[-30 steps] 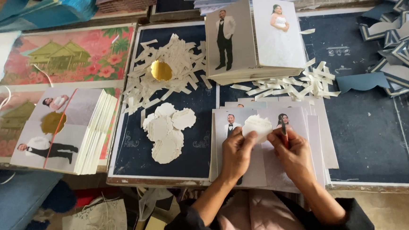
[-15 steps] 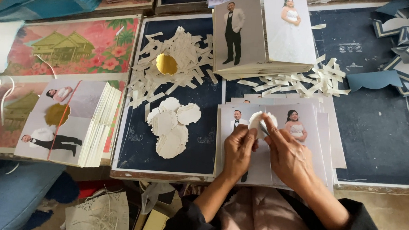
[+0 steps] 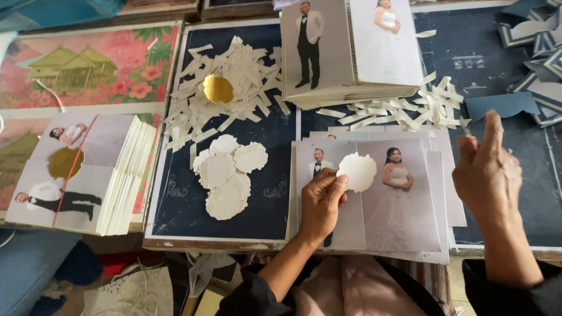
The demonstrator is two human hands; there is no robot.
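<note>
My left hand [image 3: 320, 203] pinches a white scalloped paper disc [image 3: 358, 171] by its lower left edge. It holds the disc over the top card of a stack of wedding photo cards [image 3: 398, 211], between the printed man and woman. My right hand [image 3: 488, 174] is lifted to the right of the stack over the dark blue board [image 3: 552, 187]. Its fingers are closed, and a small pale sliver of paper [image 3: 467, 129] shows at the fingertips.
More white scalloped discs [image 3: 228, 177] lie on a dark blue board, below a heap of white paper strips [image 3: 241, 71] with a gold disc [image 3: 218, 89]. A thick card stack [image 3: 349, 51] stands behind, more strips [image 3: 420, 108] beside it, and another card stack [image 3: 78, 171] at the left.
My right hand has left the disc and risen to the right, while my left hand alone keeps the disc over the card. The camera has shifted slightly.
</note>
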